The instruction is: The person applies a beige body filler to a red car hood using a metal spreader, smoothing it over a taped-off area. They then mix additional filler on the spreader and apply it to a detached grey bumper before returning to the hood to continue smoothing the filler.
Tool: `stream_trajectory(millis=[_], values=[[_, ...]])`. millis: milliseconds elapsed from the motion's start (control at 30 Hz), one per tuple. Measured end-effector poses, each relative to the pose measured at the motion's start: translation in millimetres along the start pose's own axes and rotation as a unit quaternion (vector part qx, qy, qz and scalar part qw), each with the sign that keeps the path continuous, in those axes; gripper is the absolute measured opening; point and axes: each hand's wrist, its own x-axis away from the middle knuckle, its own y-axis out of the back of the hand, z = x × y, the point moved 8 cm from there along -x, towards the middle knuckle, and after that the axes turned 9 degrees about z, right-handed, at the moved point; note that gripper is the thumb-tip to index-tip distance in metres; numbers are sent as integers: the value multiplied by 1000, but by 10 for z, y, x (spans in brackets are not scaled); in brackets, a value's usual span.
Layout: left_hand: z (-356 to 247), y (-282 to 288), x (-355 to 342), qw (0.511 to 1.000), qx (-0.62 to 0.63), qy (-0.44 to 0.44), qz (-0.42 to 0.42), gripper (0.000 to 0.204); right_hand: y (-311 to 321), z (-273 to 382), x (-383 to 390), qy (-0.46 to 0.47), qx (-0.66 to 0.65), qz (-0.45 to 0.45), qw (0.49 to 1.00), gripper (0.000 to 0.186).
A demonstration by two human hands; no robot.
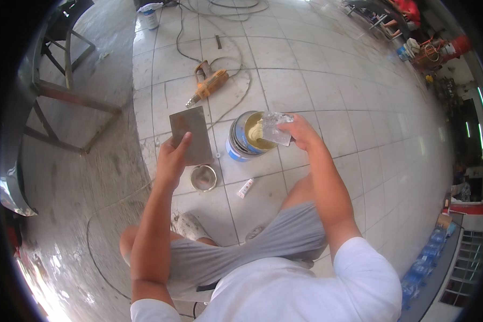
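Observation:
My left hand (173, 160) grips a flat grey rectangular plate (196, 131), thumb on its upper face. In my right hand (301, 132) is a putty spreader (275, 127), a pale, smeared flat blade held over the rim of an open can. The can (237, 147) has a blue and white outside and holds yellowish putty (257, 130). Whether the blade touches the putty I cannot tell. Just below the plate lies a round metal lid (203, 178), and a small white tube (246, 188) rests on the tiles to its right.
Ahead on the floor lies an orange heat gun (211, 84) with its dark cord trailing away. A metal stand (78, 96) is at the left. A white and blue tub (149, 18) stands at the far left, bottled water packs (426, 257) at the right. Another person (408, 13) sits far right.

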Motion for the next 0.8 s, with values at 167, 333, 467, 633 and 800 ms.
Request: stream_trajectory(millis=[167, 333, 467, 633, 800], values=[[71, -190, -92, 999, 27, 8, 27, 49, 90, 305, 571, 57, -38, -14, 998, 50], [247, -390, -259, 996, 70, 11, 58, 47, 142, 648, 806, 124, 79, -5, 989, 48], [414, -595, -413, 994, 66, 40, 82, 46, 110, 923, 1024, 166, 250, -42, 953, 44], [423, -977, -405, 974, 168, 122, 85, 37, -205, 1475, 1701, 240, 296, -73, 922, 40], [-27, -1274, -158, 938, 298, 118, 130, 42, -845, 1614, 2148, 336, 465, -54, 817, 40]])
